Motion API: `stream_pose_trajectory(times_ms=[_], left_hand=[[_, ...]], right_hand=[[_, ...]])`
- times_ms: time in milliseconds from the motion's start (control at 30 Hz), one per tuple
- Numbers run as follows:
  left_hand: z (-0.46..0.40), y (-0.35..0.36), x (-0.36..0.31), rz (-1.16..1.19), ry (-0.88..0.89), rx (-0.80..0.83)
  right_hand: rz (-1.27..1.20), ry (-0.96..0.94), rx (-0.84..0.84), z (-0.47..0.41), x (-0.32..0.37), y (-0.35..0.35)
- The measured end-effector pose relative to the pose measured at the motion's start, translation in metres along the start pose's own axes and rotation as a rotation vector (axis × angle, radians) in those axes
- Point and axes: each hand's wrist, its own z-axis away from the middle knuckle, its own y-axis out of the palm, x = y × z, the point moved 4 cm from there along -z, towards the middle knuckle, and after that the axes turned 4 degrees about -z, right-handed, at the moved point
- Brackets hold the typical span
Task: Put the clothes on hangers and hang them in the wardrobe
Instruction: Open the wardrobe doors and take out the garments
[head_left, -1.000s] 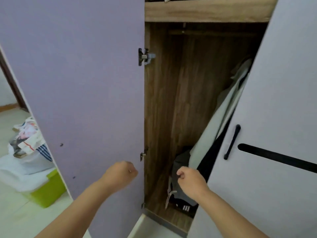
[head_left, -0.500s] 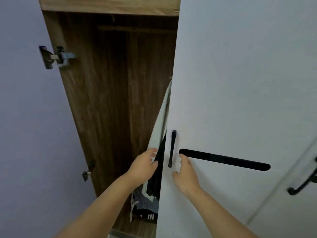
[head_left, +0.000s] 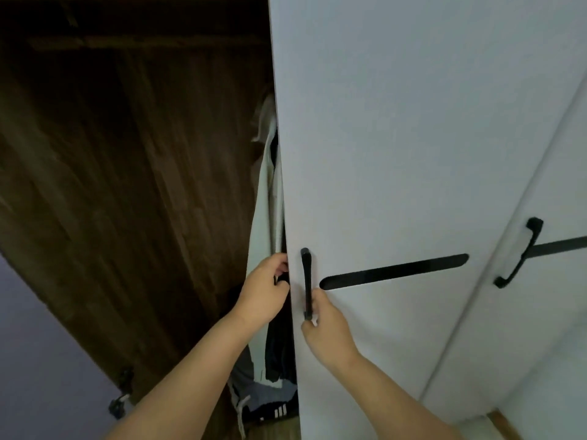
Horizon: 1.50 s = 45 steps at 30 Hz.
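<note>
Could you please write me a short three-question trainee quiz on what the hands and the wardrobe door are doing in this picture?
1. True or false: the right hand holds the black handle of the white door.
2. Multiple choice: the left hand is at
A. the hinge at lower left
B. the door's edge, against the hanging clothes
C. the second handle on the next door
3. Fill in: behind the clothes, the wardrobe interior is dark ____ panelling.

Key
1. True: its fingers curl at the handle's lower end.
2. B
3. wood
</note>
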Motion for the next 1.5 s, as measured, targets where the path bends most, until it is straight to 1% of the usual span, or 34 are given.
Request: stream_pose_trajectory(times_ms=[133,267,400,567,767,867,933,1033,1100,1200,1300,1500], left_hand=[[0.006,-0.003,0.000,0.007,0.052,0.079],[0.023,-0.006,-0.004,0.054,0.084,0.144],[0.046,-0.003,-0.014,0.083,0.104,0.208],[0.080,0.010,-0.030,0.137,0.092,0.265],[0.136,0.043,-0.061,0.210,0.083,0.308],[0.166,0.066,-0.083,0.327,0.075,0.329],[0.184,0.085,-0.098,0.392,0.066,0.363],[0.210,0.122,-0.119,0.413,0.059,0.438],[0.227,0.147,-0.135,0.418,0.092,0.490],[0.242,0.179,-0.164,0.400,0.139,0.519],[0.247,0.207,-0.192,0.300,0.270,0.515],[0.236,0.262,-0.233,0.122,0.462,0.595]], right_hand=[[0.012,0.043,-0.081,0.012,0.000,0.003],[0.029,0.080,-0.098,0.037,0.002,-0.001],[0.075,0.078,-0.097,0.066,0.001,-0.014],[0.096,0.049,-0.146,0.112,-0.008,-0.026],[0.097,0.027,-0.197,0.172,-0.018,-0.059],[0.113,0.063,-0.233,0.201,-0.029,-0.083],[0.078,0.102,-0.254,0.220,-0.037,-0.101],[0.033,0.166,-0.302,0.247,-0.052,-0.132],[0.045,0.186,-0.365,0.263,-0.065,-0.156],[0.062,0.209,-0.434,0.282,-0.082,-0.192],[0.063,0.216,-0.513,0.296,-0.097,-0.228],[-0.047,0.225,-0.552,0.312,-0.118,-0.288]])
